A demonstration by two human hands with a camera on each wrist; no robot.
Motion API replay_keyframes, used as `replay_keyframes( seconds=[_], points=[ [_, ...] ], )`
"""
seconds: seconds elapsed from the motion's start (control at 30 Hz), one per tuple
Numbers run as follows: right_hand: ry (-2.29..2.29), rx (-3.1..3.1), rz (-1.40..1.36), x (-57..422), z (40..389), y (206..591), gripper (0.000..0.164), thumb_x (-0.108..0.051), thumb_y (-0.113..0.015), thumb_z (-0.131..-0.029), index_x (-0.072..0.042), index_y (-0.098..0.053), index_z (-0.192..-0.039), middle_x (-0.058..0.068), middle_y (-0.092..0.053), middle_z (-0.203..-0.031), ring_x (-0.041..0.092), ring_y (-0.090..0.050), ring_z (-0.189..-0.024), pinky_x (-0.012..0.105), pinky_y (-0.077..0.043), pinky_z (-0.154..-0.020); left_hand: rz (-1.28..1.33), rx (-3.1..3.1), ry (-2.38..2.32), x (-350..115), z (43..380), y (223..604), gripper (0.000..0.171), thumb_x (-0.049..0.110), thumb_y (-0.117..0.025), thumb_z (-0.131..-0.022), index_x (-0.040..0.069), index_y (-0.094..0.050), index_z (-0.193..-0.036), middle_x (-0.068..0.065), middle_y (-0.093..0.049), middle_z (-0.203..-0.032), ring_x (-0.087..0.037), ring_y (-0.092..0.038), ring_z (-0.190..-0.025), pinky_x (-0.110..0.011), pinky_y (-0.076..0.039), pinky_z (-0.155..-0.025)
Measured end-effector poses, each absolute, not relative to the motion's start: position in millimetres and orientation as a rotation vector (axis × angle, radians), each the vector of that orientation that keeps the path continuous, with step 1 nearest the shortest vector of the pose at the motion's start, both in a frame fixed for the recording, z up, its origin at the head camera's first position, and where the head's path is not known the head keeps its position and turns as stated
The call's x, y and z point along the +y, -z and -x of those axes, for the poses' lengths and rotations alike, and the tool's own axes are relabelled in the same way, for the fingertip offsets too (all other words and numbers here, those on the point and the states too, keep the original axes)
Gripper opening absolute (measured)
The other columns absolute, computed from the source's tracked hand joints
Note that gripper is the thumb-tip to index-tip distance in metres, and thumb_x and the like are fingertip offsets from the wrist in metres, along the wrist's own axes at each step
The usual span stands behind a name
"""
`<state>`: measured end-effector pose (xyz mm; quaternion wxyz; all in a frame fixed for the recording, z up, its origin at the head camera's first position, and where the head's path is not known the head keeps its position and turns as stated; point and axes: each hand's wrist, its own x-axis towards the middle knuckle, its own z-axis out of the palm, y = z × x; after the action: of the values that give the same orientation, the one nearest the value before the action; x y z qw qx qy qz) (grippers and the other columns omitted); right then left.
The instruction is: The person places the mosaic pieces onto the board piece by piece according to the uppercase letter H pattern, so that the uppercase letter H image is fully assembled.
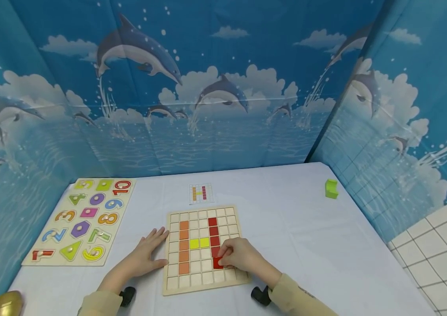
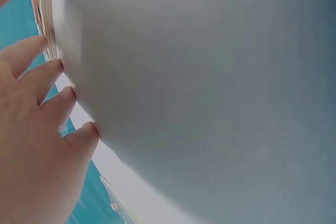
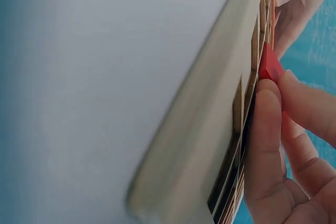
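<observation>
My right hand [image 1: 245, 256] pinches a red square tile [image 3: 271, 66] between thumb and finger. The tile stands tilted at the lower end of a column of red tiles [image 1: 214, 240] on a wooden grid board [image 1: 192, 290]. A column of orange tiles [image 1: 184, 256] runs down the board's left part, and two yellow tiles [image 1: 199, 243] lie between the columns. With fingers spread, my left hand [image 1: 142, 254] rests on the table, its fingertips at the board's left edge. Behind the board lies a small card [image 1: 201, 194] printed with a similar coloured pattern.
To the left lies a wooden puzzle board [image 1: 97, 263] with coloured numbers and shapes. A green block [image 1: 331, 188] stands at the far right of the white table. Something gold and rounded [image 1: 8, 303] shows at the lower left corner. Dolphin-print curtains hang behind.
</observation>
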<state>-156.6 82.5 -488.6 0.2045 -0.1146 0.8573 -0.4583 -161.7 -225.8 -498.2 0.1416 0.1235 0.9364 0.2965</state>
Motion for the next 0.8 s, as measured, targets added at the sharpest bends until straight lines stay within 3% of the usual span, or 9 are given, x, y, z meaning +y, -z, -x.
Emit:
replay_keyframes(
  seconds=[0.8],
  points=[
    [1.143, 2.564, 0.351, 70.5, 150.9, 483.2, 0.02, -0.002, -0.077, -0.079, -0.011, -0.061, -0.07, -0.004, -0.053, -0.059, 0.009, -0.046, -0.054, 0.018, -0.038, -0.048, -0.401, 2.708, -0.863, -228.0, 162.4, 498.2, 0.085, 0.029, -0.079, -0.081, 0.003, -0.038, -0.151, -0.022, -0.027, -0.16, -0.046, -0.014, -0.149, -0.066, -0.007, -0.119]
  ],
)
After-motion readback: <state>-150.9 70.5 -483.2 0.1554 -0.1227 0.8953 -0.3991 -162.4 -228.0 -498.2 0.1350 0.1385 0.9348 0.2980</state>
